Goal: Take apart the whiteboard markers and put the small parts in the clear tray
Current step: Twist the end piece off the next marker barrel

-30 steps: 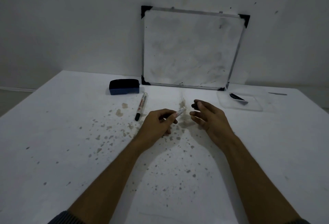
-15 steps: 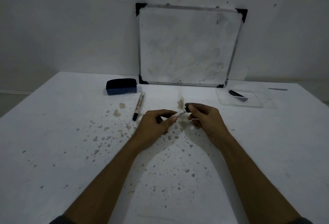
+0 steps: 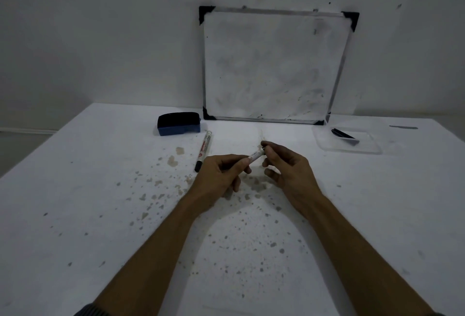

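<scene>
While the left hand (image 3: pixel 221 175) is curled shut around the barrel of a whiteboard marker (image 3: pixel 255 156), the marker's long axis runs from lower left up to the right, its free end pointing straight into the right hand (image 3: pixel 289 167), whose thumb and forefinger are pinched closed on a small dark part at that tip, the other fingers loosely spread below; so the right hand is the one at the working end, and any pull or twist would, I judge, have to run along that diagonal, away from the left fist. The clear tray (image 3: pixel 348 139) lies well to the right and further back on the table (image 3: pixel 75 215), just beside the lower right corner of the whiteboard (image 3: pixel 271 64) that leans on the wall, and it already holds a dark piece; the right hand is plainly the nearer one to it. A second marker (image 3: pixel 204 151) lies untouched on the table just left of the left hand, its long axis nearly front to back, dark cap toward the person, with a dark eraser (image 3: pixel 179 123) beyond it. Both barrels carry reddish print, but it is too small and dim to read, and no brand can be made out
</scene>
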Motion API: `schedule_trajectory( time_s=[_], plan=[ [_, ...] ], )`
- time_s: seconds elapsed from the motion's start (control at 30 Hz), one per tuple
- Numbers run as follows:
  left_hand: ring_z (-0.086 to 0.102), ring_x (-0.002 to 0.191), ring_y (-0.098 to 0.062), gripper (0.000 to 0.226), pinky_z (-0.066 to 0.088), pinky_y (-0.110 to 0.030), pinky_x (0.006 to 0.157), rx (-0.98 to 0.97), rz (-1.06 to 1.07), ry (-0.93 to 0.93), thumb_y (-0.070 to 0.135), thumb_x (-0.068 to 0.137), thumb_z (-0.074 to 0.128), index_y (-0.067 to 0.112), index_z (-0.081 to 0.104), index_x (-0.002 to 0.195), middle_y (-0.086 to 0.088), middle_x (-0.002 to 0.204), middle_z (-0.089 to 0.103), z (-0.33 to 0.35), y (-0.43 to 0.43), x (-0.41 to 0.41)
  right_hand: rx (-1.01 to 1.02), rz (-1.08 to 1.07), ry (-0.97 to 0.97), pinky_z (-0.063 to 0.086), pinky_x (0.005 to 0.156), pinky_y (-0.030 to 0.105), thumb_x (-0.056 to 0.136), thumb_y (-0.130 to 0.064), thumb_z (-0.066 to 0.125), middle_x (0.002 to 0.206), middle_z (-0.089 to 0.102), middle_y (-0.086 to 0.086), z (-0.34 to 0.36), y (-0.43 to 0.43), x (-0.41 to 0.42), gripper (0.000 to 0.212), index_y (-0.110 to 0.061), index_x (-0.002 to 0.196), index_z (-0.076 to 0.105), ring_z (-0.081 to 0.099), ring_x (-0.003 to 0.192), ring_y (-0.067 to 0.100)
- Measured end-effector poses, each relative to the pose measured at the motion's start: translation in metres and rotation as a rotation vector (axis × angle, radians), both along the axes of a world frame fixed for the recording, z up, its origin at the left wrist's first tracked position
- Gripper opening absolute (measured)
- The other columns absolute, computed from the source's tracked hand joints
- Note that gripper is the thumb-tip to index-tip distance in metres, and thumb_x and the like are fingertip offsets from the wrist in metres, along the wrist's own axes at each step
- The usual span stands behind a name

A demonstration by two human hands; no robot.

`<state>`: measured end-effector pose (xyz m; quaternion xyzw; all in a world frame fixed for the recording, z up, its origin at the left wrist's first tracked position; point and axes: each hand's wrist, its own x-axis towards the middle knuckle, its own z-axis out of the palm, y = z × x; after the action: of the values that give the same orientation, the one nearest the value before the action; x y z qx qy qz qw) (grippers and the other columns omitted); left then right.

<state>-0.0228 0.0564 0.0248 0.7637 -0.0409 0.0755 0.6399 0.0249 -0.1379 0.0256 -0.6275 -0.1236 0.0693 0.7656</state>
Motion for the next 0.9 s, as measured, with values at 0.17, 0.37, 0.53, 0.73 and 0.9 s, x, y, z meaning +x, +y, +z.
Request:
schedule_trajectory(
  time_s=[0.17, 0.37, 0.53, 0.73, 0.9],
  plan=[
    [0.052, 0.036, -0.005, 0.021, 0.044, -0.018, 0.039, -0.019, -0.013, -0.001, 0.029, 0.102, 0.064, 0.017, 0.078, 0.093, 0.009, 0.052, 0.067, 0.001, 0.002, 0.001, -0.051, -0.006, -0.039, 0.058, 0.077, 0.032, 0.086, -0.048, 0.077, 0.102, 0.077, -0.004, -0.001, 0.003, 0.003, 0.035, -0.028, 0.115, 0.078, 0.069, 0.086, 0.012],
    [0.064, 0.06, 0.0, 0.022, 0.053, -0.017, 0.055, 0.056, 0.026, -0.003, 0.028, 0.106, 0.057, 0.022, 0.077, 0.114, 0.013, 0.08, 0.077, 0.015, -0.002, 0.002, -0.185, -0.099, -0.182, 0.059, 0.067, 0.026, 0.097, -0.05, 0.061, 0.106, 0.077, -0.004, 0.003, 0.007, -0.001, 0.031, -0.043, 0.127, 0.068, 0.071, 0.083, 0.014],
    [0.068, 0.071, 0.006, 0.033, 0.052, -0.008, 0.06, 0.098, 0.363, -0.018, 0.018, 0.102, 0.064, 0.011, 0.068, 0.134, 0.004, 0.11, 0.076, 0.026, 0.043, 0.009, -0.54, -0.169, -0.326, 0.06, 0.08, 0.027, 0.102, -0.044, 0.053, 0.11, 0.07, -0.004, -0.009, 0.014, -0.006, 0.033, -0.037, 0.135, 0.057, 0.068, 0.09, 0.006],
    [0.074, 0.099, -0.024, 0.039, 0.059, -0.023, 0.083, 0.245, 0.668, 0.125, 0.022, 0.089, 0.082, 0.006, 0.075, 0.123, -0.014, 0.121, 0.077, 0.012, 0.08, 0.02, -0.868, -0.146, -0.492, 0.047, 0.098, 0.044, 0.109, -0.045, 0.027, 0.116, 0.067, 0.008, -0.017, 0.035, -0.008, 0.051, -0.019, 0.126, 0.068, 0.06, 0.108, 0.026],
    [0.073, 0.094, -0.018, 0.033, 0.052, -0.02, 0.078, 0.328, 0.66, 0.131, 0.027, 0.089, 0.082, 0.006, 0.079, 0.115, -0.011, 0.112, 0.079, 0.008, 0.074, 0.041, -0.764, -0.144, -0.426, 0.049, 0.097, 0.034, 0.107, -0.05, 0.026, 0.111, 0.069, 0.002, -0.018, 0.03, -0.007, 0.056, -0.02, 0.112, 0.073, 0.064, 0.104, 0.015]
  ],
)
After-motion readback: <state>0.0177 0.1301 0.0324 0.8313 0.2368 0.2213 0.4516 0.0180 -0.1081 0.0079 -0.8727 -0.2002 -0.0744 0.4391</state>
